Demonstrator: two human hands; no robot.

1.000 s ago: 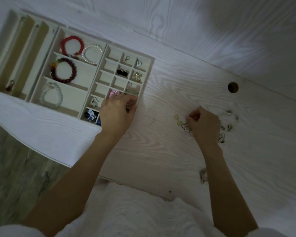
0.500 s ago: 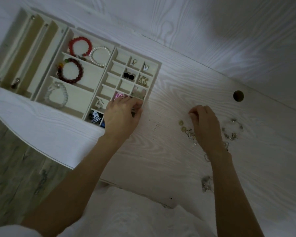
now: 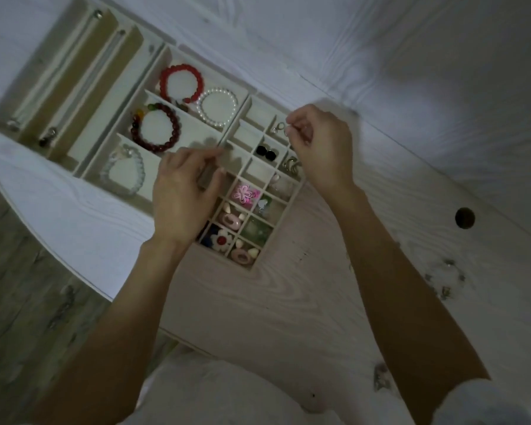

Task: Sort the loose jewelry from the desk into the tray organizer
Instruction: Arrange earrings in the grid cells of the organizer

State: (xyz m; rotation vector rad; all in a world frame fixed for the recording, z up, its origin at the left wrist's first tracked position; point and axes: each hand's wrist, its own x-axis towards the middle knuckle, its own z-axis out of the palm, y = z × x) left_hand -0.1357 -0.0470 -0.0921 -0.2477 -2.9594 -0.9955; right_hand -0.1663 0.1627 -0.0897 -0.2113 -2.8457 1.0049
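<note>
Right hand (image 3: 322, 142) pinches small earring (image 3: 281, 127) over tray organizer (image 3: 246, 96).

Tray organizer (image 3: 196, 67) lies left on the desk (image 3: 288, 302), loose jewelry (image 3: 445, 279) right.

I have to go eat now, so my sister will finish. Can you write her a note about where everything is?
Right hand: pinches a small silver piece over the tray organizer, far small slots.
Left hand: fingers curled over the middle slots; whether it holds anything is hidden.
Done: bracelets and many small pieces are in their slots.
Left: drop the pinched piece, then fetch the loose jewelry on the desk to the right.
</note>
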